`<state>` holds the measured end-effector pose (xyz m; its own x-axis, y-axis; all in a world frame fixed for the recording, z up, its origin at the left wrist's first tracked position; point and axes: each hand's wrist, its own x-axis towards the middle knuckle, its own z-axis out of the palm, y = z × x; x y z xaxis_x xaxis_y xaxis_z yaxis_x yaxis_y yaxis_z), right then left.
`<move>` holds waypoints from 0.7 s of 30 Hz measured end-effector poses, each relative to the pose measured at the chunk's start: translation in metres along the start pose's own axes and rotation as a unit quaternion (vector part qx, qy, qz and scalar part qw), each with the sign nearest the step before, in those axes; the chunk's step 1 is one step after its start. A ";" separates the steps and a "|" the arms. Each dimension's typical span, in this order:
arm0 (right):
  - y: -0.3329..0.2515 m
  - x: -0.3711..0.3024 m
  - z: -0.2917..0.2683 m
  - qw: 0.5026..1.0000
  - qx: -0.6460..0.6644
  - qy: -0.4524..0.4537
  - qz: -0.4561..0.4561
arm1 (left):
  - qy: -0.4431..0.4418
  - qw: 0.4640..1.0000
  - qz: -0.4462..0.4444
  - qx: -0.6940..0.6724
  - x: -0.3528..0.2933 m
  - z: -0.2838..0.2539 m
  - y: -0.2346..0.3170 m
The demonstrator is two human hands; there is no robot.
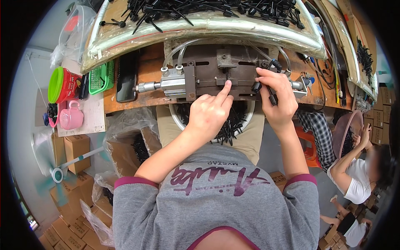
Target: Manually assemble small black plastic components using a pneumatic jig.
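Note:
A dark metal fixture (204, 91) sits at the bench's front edge, with an air cylinder (173, 83) at its left end. My left hand (209, 114) has its index fingertip on the small central block, beside a thin black stem; its other fingers are curled, and I see nothing held. At the fixture's right side, my right hand (280, 100) is closed around several black plastic parts (256, 87) with knob-like heads. Between my legs stands a white-rimmed tub (251, 117) holding more such black parts (228, 129).
Beyond the fixture, a plastic-wrapped tray (208, 26) bears a heap of black stemmed parts (175, 9). Leftward are a phone (126, 79), a green basket (101, 79), a red bucket (71, 85) and a pink cup (71, 116). Another person (354, 179) sits at right. Clear air tubes (177, 50) arch overhead.

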<state>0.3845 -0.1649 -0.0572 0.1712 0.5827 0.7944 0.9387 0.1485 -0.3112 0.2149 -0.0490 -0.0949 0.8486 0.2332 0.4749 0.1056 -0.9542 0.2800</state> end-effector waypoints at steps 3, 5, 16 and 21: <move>-0.003 -0.004 0.000 1.000 0.008 -0.008 -0.009 | 0.005 0.997 -0.035 -0.073 -0.001 -0.004 0.002; -0.006 -0.009 0.002 0.999 0.003 -0.023 -0.025 | 0.059 0.971 -0.076 -0.218 0.008 -0.014 0.009; -0.019 -0.009 0.000 0.985 0.065 -0.003 0.160 | 0.069 0.980 -0.067 -0.175 -0.004 -0.022 0.005; -0.019 -0.003 -0.003 0.983 0.104 -0.008 0.153 | 0.049 0.999 -0.001 -0.009 -0.008 0.005 0.002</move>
<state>0.3670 -0.1722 -0.0524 0.4296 0.6381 0.6389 0.7621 0.1233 -0.6357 0.2112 -0.0536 -0.1027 0.7930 0.2543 0.5536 0.0975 -0.9500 0.2967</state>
